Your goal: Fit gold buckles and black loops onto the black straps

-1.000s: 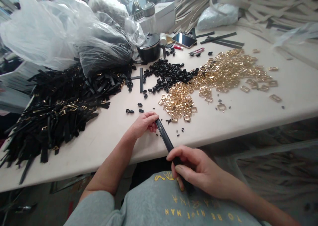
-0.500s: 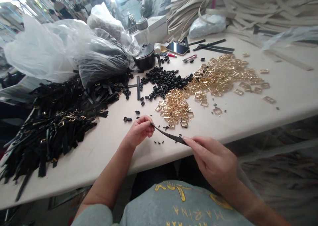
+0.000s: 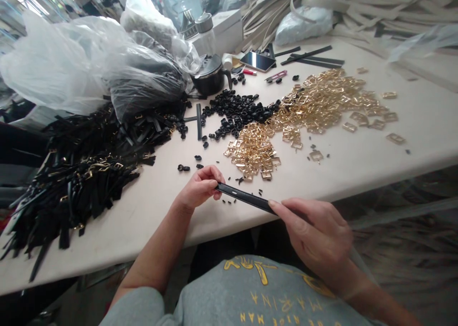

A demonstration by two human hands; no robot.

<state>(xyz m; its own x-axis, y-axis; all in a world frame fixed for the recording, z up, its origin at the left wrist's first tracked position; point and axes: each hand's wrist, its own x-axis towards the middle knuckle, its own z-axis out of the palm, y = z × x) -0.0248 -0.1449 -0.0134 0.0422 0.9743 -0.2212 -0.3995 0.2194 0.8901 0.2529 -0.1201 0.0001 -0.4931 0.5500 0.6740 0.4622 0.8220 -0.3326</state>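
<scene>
Between my two hands a short black strap is stretched above the table's front edge, with a small slot showing near its left end. My left hand pinches that left end between thumb and fingers. The right end lies under the thumb of my right hand, and part of it is hidden there. Just beyond the strap is a heap of gold buckles. Behind it lies a pile of small black loops. Tiny dark scraps lie on the table below the strap.
A large pile of black straps with gold buckles covers the table's left side, below plastic bags. Farther back stand a black pot, a phone and a glass jar. Beige strips fill the back right.
The strap has turned from edge-on to showing its flat face and slot, and looks straighter. Both hands keep their hold; my right hand has shifted slightly right. The camera view has moved a little.
</scene>
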